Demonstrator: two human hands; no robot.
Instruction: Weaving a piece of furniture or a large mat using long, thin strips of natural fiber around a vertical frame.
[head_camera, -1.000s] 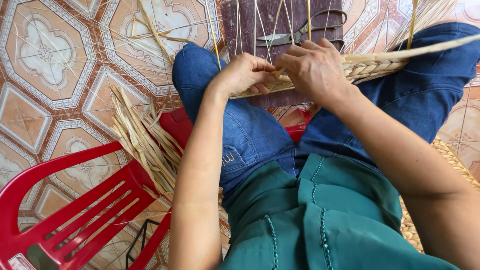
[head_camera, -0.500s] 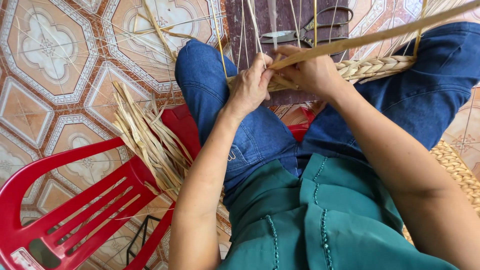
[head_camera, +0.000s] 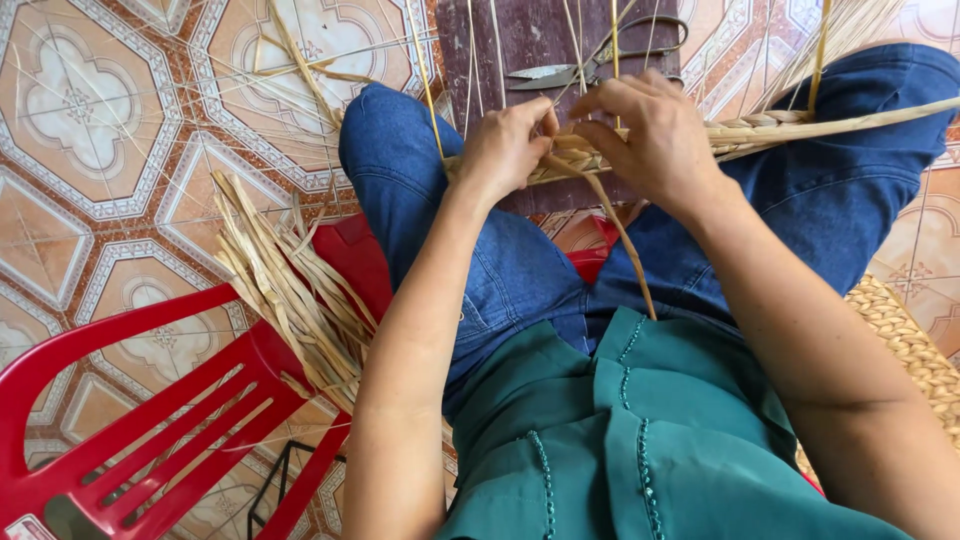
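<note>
Head view: above the knees, the left hand (head_camera: 505, 150) and right hand (head_camera: 655, 135) meet on a straw braid (head_camera: 760, 130), fingers pinched closed around its strands. Scissors (head_camera: 590, 70) lie beyond; loose straw (head_camera: 290, 290) rests on a red chair (head_camera: 150, 440).
</note>
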